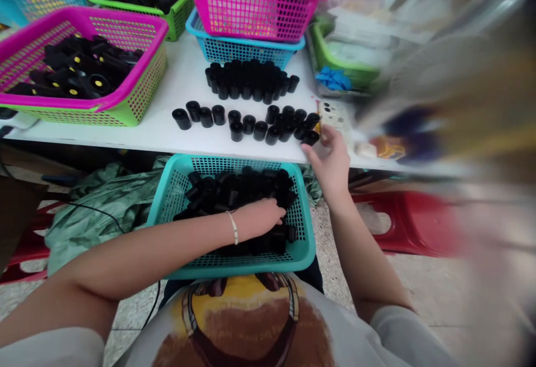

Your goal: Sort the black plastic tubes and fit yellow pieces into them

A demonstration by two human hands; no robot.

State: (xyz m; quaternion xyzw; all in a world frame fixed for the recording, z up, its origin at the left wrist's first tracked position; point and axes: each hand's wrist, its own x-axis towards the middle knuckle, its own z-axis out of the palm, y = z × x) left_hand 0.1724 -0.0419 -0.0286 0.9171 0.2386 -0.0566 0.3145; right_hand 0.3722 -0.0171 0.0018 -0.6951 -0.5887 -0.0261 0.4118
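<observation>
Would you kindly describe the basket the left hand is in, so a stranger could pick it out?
Below the front edge of the white table sits a teal basket. It is heaped with black cylinders, and it alone has the left hand resting inside.

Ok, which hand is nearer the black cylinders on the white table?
Right. The right hand is at the table edge beside the nearest black cylinder; the left hand is further off, down in the teal basket among more cylinders.
</observation>
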